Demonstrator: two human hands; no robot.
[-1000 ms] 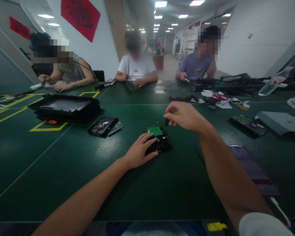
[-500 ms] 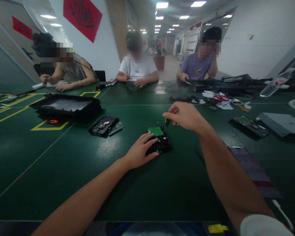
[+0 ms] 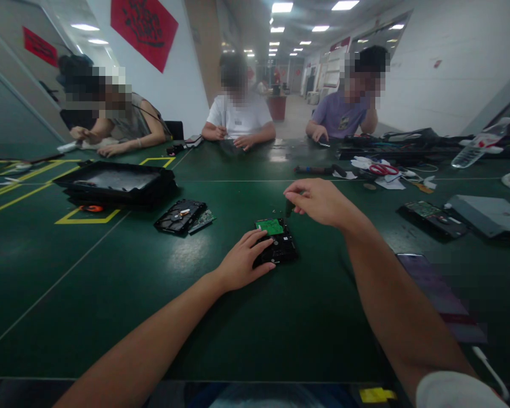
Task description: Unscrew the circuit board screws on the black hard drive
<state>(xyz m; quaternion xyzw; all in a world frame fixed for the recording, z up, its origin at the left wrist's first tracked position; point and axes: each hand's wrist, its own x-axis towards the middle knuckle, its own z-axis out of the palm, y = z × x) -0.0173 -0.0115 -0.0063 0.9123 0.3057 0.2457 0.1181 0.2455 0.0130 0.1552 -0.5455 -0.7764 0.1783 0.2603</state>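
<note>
A black hard drive [image 3: 280, 248] with a green circuit board [image 3: 270, 226] on top lies on the green table [image 3: 110, 294] in front of me. My left hand [image 3: 242, 263] rests on its left edge, fingers curled over the casing and pressing it down. My right hand [image 3: 318, 201] hovers just above the drive's far right corner, fingers pinched round the dark handle of a small screwdriver [image 3: 289, 208] that points down at the board.
A second opened drive with a loose board [image 3: 181, 216] lies to the left, beside a black tray [image 3: 114, 182]. Right: another drive [image 3: 433, 218], a grey box [image 3: 488, 212], a phone [image 3: 440, 294], scissors [image 3: 382, 169]. Three people sit at the far side.
My right hand turned slightly on the screwdriver; its yellow tip no longer shows. My left hand and the drive have stayed put.
</note>
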